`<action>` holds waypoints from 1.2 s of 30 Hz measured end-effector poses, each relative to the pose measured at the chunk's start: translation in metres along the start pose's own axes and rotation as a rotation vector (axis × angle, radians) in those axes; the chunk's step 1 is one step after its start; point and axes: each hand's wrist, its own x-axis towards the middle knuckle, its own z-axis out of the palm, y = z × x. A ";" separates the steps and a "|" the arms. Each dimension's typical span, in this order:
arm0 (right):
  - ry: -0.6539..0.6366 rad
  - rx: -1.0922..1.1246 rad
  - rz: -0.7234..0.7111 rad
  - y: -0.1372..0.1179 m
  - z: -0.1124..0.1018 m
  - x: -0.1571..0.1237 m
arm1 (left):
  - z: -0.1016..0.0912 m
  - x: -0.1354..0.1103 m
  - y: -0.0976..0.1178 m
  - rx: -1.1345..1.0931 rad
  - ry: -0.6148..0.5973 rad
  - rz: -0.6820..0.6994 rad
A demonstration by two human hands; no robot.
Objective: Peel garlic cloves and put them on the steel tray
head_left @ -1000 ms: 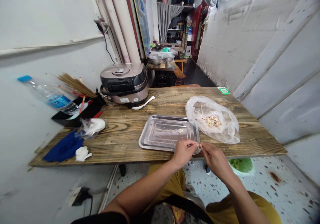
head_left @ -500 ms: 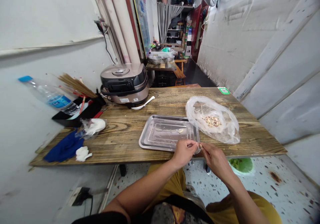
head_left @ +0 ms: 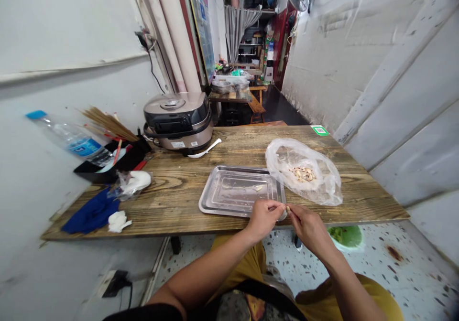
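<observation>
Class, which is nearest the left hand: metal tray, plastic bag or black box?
The metal tray: the left hand hides part of its rim; the plastic bag and black box lie farther.

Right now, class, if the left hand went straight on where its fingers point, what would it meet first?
The left hand would likely meet the right hand first, close ahead, where a small pale piece shows. Whether the two hands touch is too small to tell.

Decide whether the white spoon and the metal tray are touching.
Apart: the head view shows a strip of wooden tabletop between the white spoon and the metal tray.
</observation>
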 end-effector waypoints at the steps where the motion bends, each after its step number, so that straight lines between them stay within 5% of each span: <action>1: -0.006 -0.001 0.004 0.000 0.000 0.000 | 0.000 0.000 0.000 0.000 0.001 -0.002; 19: 0.049 -0.017 -0.025 -0.001 -0.008 0.001 | 0.006 0.007 0.005 0.065 -0.012 0.010; 24: 0.098 0.097 0.039 0.001 -0.007 0.000 | 0.009 0.009 -0.003 -0.042 -0.011 -0.028; 36: -0.006 0.510 0.233 0.004 -0.002 -0.004 | 0.005 0.004 0.006 0.136 -0.076 0.078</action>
